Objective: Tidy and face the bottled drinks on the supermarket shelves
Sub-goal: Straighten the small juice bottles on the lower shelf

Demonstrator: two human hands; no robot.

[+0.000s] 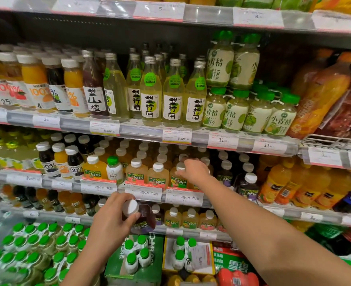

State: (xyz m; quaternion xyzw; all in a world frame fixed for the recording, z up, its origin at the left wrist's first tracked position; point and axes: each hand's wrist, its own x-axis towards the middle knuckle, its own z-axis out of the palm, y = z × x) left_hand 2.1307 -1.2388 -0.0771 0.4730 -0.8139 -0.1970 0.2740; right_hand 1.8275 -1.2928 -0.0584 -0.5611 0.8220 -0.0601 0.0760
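1. Nearest the camera: left hand [110, 221], fingers curled round a dark NFC juice bottle [142, 218] with a white cap, held tilted in front of the lower shelf edge, off any shelf.
2. Farther in and up to the right: right hand [193, 172], fingertips pinching the white cap of a peach-coloured NFC bottle [177, 178] standing at the front of the middle shelf [143, 187].
3. Left of that hand: matching NFC bottles in a row, plus one small green-capped bottle [114, 169] among them, seemingly out of place.
4. Right of that hand: dark NFC bottles [248, 185], probably home for the held one.
5. Handling, as a judgement: full, stiff plastic, moderately heavy, smooth label likely slippery; best gripped round the shoulder or body, cap only for nudging and turning labels forward.
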